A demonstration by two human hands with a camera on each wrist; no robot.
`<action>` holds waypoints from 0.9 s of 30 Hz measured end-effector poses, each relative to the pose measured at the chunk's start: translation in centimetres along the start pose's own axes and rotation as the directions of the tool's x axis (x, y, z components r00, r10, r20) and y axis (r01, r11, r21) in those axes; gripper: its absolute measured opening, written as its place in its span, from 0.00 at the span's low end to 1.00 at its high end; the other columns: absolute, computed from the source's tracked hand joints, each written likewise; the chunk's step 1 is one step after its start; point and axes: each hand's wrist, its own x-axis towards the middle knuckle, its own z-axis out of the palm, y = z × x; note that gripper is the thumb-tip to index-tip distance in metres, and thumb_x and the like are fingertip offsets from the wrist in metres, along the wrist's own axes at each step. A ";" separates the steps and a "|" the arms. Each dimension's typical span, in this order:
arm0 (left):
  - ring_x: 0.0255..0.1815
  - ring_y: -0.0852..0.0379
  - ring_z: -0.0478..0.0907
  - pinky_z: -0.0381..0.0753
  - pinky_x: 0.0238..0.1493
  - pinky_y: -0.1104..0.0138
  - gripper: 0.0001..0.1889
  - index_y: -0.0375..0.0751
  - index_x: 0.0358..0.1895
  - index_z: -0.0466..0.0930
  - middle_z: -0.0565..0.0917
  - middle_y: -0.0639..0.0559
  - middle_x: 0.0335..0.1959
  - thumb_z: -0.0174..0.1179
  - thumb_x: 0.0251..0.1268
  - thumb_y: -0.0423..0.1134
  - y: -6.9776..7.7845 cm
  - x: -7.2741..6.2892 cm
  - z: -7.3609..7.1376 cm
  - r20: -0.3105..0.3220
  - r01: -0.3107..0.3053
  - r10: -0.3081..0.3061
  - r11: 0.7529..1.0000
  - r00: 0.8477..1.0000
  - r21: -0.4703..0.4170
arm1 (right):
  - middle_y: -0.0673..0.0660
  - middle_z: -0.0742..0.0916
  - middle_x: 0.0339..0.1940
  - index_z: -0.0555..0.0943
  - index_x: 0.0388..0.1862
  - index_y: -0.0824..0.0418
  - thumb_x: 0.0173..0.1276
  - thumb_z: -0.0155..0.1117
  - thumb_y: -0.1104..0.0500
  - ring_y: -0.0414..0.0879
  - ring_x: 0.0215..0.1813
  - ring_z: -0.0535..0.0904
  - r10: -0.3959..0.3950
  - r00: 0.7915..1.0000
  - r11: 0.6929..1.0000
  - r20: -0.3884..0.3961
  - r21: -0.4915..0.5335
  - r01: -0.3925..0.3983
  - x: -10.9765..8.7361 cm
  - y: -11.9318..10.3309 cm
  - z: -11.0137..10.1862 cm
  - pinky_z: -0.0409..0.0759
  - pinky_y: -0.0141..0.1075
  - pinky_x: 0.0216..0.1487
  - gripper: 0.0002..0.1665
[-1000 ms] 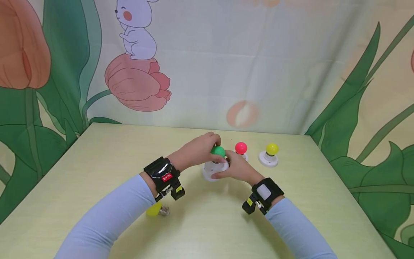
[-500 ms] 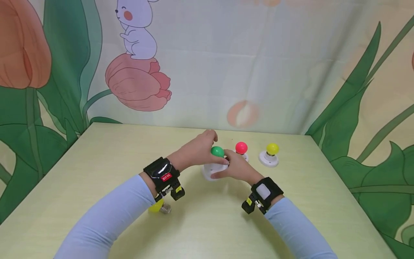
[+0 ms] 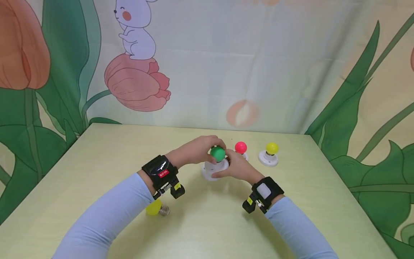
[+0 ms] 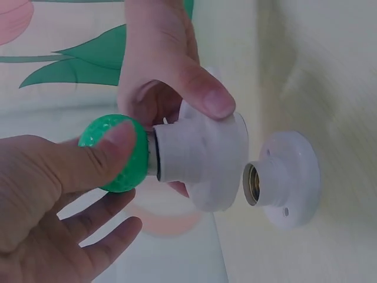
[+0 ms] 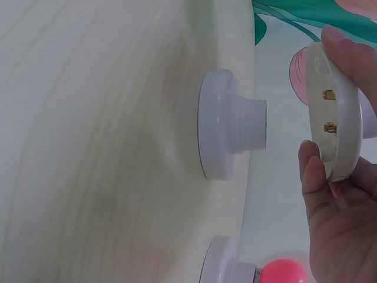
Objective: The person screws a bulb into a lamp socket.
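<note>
Two terminals [image 5: 329, 95] show in right-wrist view only; your left hand [image 3: 198, 151] pinches bulb [image 3: 218, 155], right hand [image 3: 238, 167] grips socket [image 3: 211, 173]; head-view table edge [image 3: 174, 128] mid-frame.

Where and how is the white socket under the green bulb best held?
Probably by the rim of its wide base, from the person's right: the narrower collar receives the green bulb, which the left hand pinches from the left, and brass terminals sit in the hollow underside.

Left arm [image 3: 106, 216] and right arm [image 3: 300, 230] reach forward, converging. The left hand [image 3: 200, 149] pinches, two fingers [image 4: 112, 215] loosely extended; the right hand [image 3: 237, 167] grips, thumb [image 4: 215, 103] set against fingers. Whether the hands touch is hard to tell.
</note>
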 end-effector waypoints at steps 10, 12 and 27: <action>0.44 0.51 0.76 0.80 0.39 0.69 0.37 0.35 0.53 0.70 0.76 0.44 0.45 0.73 0.48 0.57 0.3 -0.1 0.4 -0.084 0.200 -0.204 0.978 0.975 -0.055 | 0.48 0.84 0.49 0.75 0.55 0.53 0.46 0.81 0.46 0.44 0.48 0.81 0.044 0.999 0.999 -0.013 -0.031 -0.044 0.1 -0.3 0.2 0.80 0.39 0.51 0.38; 0.35 0.54 0.74 0.74 0.31 0.71 0.34 0.36 0.44 0.71 0.76 0.47 0.37 0.72 0.47 0.60 0.3 -0.1 0.6 -0.109 0.229 -0.229 0.973 0.967 -0.019 | 0.48 0.84 0.49 0.75 0.55 0.53 0.46 0.82 0.47 0.44 0.49 0.81 0.034 0.999 0.999 -0.012 -0.017 -0.034 0.1 -0.4 0.2 0.80 0.39 0.51 0.38; 0.56 0.53 0.76 0.76 0.60 0.64 0.24 0.42 0.56 0.79 0.78 0.49 0.55 0.70 0.54 0.30 0.3 -0.1 0.2 0.007 0.007 -0.007 1.000 1.000 -0.008 | 0.51 0.82 0.53 0.73 0.61 0.55 0.47 0.82 0.48 0.47 0.50 0.79 0.026 1.000 0.999 0.001 -0.025 -0.026 0.0 -0.1 0.2 0.79 0.40 0.52 0.43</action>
